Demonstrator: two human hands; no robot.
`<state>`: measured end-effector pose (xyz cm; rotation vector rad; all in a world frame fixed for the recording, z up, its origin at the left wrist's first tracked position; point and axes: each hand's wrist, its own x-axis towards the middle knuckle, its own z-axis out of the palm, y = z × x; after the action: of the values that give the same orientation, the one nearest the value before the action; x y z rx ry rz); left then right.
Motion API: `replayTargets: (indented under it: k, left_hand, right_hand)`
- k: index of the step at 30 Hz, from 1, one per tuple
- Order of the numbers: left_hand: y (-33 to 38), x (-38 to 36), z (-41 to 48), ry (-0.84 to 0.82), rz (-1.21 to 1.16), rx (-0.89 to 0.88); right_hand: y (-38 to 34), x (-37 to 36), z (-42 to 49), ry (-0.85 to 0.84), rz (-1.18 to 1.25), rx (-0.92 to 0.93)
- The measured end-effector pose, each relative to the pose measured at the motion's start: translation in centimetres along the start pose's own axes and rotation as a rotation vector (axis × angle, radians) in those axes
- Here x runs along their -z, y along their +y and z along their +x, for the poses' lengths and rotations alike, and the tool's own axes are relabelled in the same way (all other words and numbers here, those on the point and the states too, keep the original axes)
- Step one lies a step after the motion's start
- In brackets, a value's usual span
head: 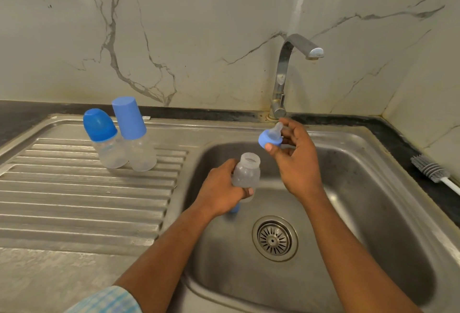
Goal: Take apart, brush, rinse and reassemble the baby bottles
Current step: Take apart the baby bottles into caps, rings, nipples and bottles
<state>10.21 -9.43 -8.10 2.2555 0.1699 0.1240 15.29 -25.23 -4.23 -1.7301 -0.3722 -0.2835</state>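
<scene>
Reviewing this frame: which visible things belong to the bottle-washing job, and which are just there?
Job: open bottle in left hand, blue nipple ring in right hand, round-capped bottle and tall-capped bottle on the drainboard, bottle brush on the counter, tap.
Just there: drain strainer, marble wall.

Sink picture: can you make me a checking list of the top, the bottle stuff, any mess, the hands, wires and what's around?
Surface: steel sink with a ribbed drainboard on its left.
Job's things: open bottle held over the sink; blue collar with teat off it; round-capped bottle and tall-capped bottle stand side by side on the drainboard; bottle brush lies on the counter right of the sink.
Clutter: nothing seen.
Hands: left hand grips the open bottle; right hand pinches the collar.
Cables: nothing seen.
Surroundings: marbled wall; tap, no water seen running.
</scene>
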Motion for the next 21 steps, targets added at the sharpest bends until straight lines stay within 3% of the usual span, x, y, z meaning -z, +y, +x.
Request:
replayTargets:
  k: [4,12,17,21]
  left_hand:
    - [-0.7,-1.0,0.7,0.038,-0.004,0.077]
    - [-0.6,-4.0,4.5,-0.009,0.347,-0.052]
    - [-2.2,-5.6,5.9,-0.055,0.640,-0.017]
    - [-3.3,-6.5,6.2,-0.097,0.737,0.014]
  right_hand:
    - [0.4,0.0,0.1,0.003,-0.114,-0.065]
    - [0.6,0.0,-0.1,-0.025,-0.277,-0.085]
    - [0.6,-0.2,-0.2,-0.018,-0.412,-0.054]
    - [0.7,-0.2,-0.1,0.004,-0.493,-0.041]
